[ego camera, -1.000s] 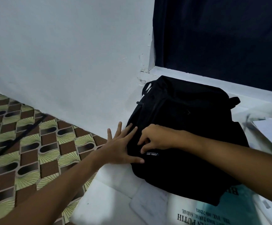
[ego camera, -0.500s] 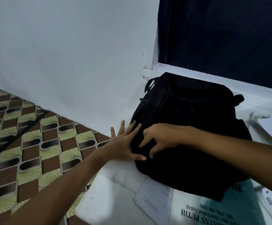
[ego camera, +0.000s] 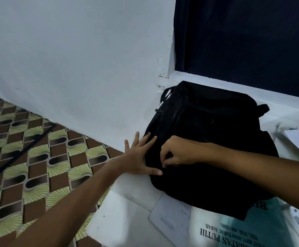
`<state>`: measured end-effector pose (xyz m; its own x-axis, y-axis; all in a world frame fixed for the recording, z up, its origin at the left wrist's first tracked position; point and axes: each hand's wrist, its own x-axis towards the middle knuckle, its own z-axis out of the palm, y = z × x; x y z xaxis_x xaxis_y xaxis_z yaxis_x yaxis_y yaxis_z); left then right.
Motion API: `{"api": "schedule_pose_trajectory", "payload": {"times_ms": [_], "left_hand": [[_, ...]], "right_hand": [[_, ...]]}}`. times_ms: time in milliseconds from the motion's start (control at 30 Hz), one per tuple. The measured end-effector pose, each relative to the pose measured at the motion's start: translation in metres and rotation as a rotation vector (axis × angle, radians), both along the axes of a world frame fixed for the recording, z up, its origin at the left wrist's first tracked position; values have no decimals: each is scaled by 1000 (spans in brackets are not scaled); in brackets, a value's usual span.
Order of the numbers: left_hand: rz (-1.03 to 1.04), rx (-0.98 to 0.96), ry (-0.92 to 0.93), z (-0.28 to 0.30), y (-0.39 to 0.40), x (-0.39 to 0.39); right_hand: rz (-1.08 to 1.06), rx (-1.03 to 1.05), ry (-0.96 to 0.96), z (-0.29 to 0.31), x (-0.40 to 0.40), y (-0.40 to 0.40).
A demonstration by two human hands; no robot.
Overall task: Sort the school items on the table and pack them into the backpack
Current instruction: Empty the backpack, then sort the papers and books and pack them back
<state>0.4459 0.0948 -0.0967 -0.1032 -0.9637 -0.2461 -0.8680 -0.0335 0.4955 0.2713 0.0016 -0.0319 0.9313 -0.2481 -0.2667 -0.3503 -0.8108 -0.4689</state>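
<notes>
I see the black backpack (ego camera: 216, 139) lying flat on the white counter (ego camera: 127, 220), pushed into the corner where the white wall (ego camera: 73, 59) meets a dark curtain (ego camera: 243, 41). My left hand (ego camera: 138, 157) is spread, fingers straight, pressing against the backpack's left side, thumb lying on the fabric. My right hand (ego camera: 179, 152) rests on the front panel with fingers curled, thumb and fingertips pinched together on something small there; I cannot tell what it is. The backpack's near edge overlaps a white sheet of paper (ego camera: 170, 214) and a teal printed bag (ego camera: 252, 229). Patterned floor (ego camera: 29, 166) lies left of the counter.
</notes>
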Motion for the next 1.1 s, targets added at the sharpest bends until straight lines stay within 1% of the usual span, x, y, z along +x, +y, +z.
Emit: {"api": "schedule_pose_trajectory", "payload": {"times_ms": [100,133,200,300,367,467,600,700,767,833,900,1000,1033,1100], "left_hand": [[124,75,144,11,-1,-10],[149,89,146,14,-2,-15],[145,106,51,15,-3,-21],[89,135,-131,12,-5,-23],[42,149,-250,10,-3,-23],[-4,130,-348,6,1,-21],[-19,107,-378,2,1,-19],[-44,100,-387,4,1,-16],[-52,105,-387,6,2,-15],[-55,107,-389,7,2,-14],[-57,108,-385,7,2,-14],[-54,99,-385,6,2,-14],[-55,95,-386,7,2,-15],[-58,98,-392,8,1,-15]], "right_hand": [[-169,62,-82,1,-1,-6],[-214,68,-105,3,-1,-10],[-261,54,-112,6,-1,-18],[-255,38,-20,6,-2,-25],[-280,9,6,3,-2,-26],[-357,-35,9,2,-2,-32],[-421,-32,6,6,0,-51],[-488,-136,2,12,5,-76],[-619,-197,-21,18,3,-102],[-753,-179,-58,22,-3,-131],[-841,-197,-82,24,-9,-154],[-980,-299,-160,20,-14,-175],[-1019,-332,-167,18,-14,-178],[-1036,-400,-101,11,-11,-179]]}}
